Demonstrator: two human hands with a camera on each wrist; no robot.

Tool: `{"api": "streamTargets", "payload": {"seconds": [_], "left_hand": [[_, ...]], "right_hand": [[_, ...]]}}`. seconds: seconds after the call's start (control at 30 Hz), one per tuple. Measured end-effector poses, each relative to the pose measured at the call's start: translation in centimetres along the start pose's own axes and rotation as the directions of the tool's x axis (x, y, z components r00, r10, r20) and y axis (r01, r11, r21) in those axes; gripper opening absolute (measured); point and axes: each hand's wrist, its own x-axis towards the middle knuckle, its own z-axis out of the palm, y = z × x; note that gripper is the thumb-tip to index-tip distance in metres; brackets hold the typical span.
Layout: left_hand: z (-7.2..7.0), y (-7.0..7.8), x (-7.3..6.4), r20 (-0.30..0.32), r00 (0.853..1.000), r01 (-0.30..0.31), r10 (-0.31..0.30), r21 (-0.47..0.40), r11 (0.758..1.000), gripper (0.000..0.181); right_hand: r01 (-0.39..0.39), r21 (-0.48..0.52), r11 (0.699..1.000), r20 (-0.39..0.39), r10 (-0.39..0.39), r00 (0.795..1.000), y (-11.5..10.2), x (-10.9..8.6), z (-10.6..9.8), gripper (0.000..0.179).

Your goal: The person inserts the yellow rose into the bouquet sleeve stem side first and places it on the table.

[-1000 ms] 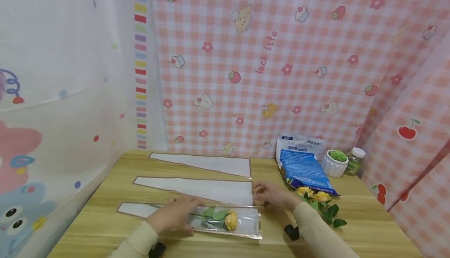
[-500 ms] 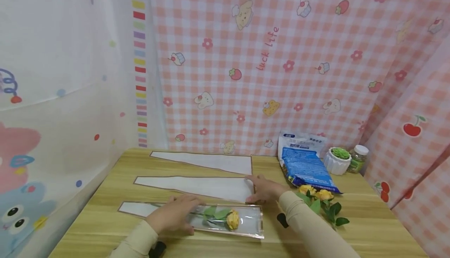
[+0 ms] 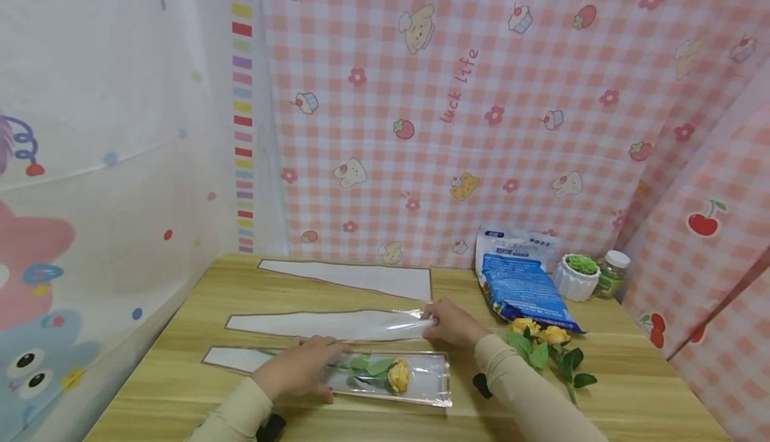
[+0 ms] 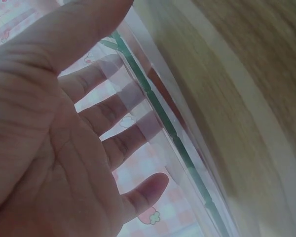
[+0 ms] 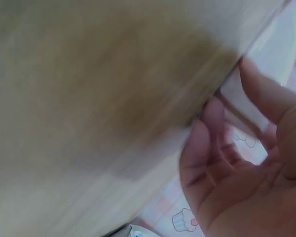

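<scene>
A clear-fronted flower sleeve with a brown border lies nearest me, holding a single yellow rose. My left hand spans this sleeve over the stem, fingers extended. In the left wrist view, the green stem runs past the fingertips, which show through clear film. The middle flower sleeve has its wide right end pinched by my right hand, and its film bulges and shines there. Fingers and thumb meet at the sleeve's edge in the right wrist view. A third sleeve lies flat farther back.
Loose yellow roses with leaves lie right of my right forearm. Behind them are a blue and white bag, a potted succulent and a lidded jar. Patterned curtains border the wooden table.
My right hand has moved left onto the middle sleeve's right end and pinched it; that end has narrowed and bulged. My left hand has stayed on the near sleeve.
</scene>
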Motion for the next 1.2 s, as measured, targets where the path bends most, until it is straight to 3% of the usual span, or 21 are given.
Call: {"api": "streamTargets", "payload": {"seconds": [0.13, 0.2, 0.27, 0.33, 0.47, 0.57, 0.63, 0.7, 0.9, 0.93, 1.0, 1.13, 1.2], "left_hand": [[0.1, -0.2, 0.2, 0.008, 1.000, 0.008, -0.008, -0.001, 1.000, 0.077], [0.1, -0.2, 0.2, 0.011, 1.000, 0.008, -0.008, 0.000, 1.000, 0.076], [0.1, -0.1, 0.2, 0.015, 1.000, 0.003, -0.003, -0.005, 1.000, 0.076], [0.1, -0.1, 0.2, 0.014, 1.000, -0.001, 0.001, -0.003, 1.000, 0.075], [0.0, -0.1, 0.1, 0.007, 1.000, 0.000, 0.000, -0.003, 1.000, 0.075], [0.0, -0.1, 0.1, 0.011, 1.000, 0.011, -0.011, -0.021, 1.000, 0.075], [0.0, -0.1, 0.1, 0.013, 1.000, 0.018, -0.018, -0.031, 0.999, 0.075], [0.0, -0.1, 0.1, 0.014, 1.000, 0.023, -0.022, -0.040, 0.999, 0.075], [0.1, -0.2, 0.1, 0.001, 1.000, 0.007, -0.007, -0.032, 0.999, 0.075], [0.1, -0.2, 0.1, 0.002, 1.000, 0.005, -0.004, -0.031, 1.000, 0.075], [0.1, -0.2, 0.1, 0.005, 1.000, 0.002, -0.002, -0.033, 0.999, 0.075], [0.0, -0.1, 0.0, 0.011, 1.000, 0.000, 0.000, -0.039, 0.999, 0.075], [0.0, -0.1, 0.0, 0.012, 1.000, 0.001, 0.000, -0.041, 0.999, 0.075]], "right_hand": [[0.071, 0.042, 0.997, -0.107, -0.066, 0.992, 0.4, 0.2, 0.3, 0.009], [0.044, 0.121, 0.992, -0.169, -0.023, 0.985, 0.4, 0.2, 0.4, 0.012], [-0.013, 0.251, 0.968, -0.214, 0.068, 0.975, 0.4, 0.1, 0.4, 0.013], [-0.075, 0.376, 0.924, -0.245, 0.178, 0.953, 0.3, 0.0, 0.3, 0.013], [-0.173, 0.605, 0.777, -0.228, 0.378, 0.898, 0.0, -0.3, 0.2, 0.019], [-0.206, 0.717, 0.666, -0.163, 0.448, 0.879, -0.1, -0.4, 0.1, 0.028], [-0.226, 0.765, 0.603, -0.113, 0.471, 0.875, -0.1, -0.6, 0.0, 0.032], [-0.229, 0.798, 0.558, -0.073, 0.467, 0.881, -0.2, -0.7, -0.1, 0.034], [-0.215, 0.861, 0.461, -0.017, 0.449, 0.894, -0.4, -0.8, -0.5, 0.043], [-0.218, 0.863, 0.455, -0.007, 0.442, 0.897, -0.5, -0.8, -0.6, 0.041], [-0.222, 0.852, 0.473, 0.017, 0.398, 0.917, -0.5, -1.1, -0.7, 0.039], [-0.175, 0.776, 0.605, -0.001, 0.279, 0.960, -0.6, -1.6, -0.7, 0.050], [-0.113, 0.757, 0.643, -0.057, 0.236, 0.970, -0.7, -1.6, -0.5, 0.057]]}}
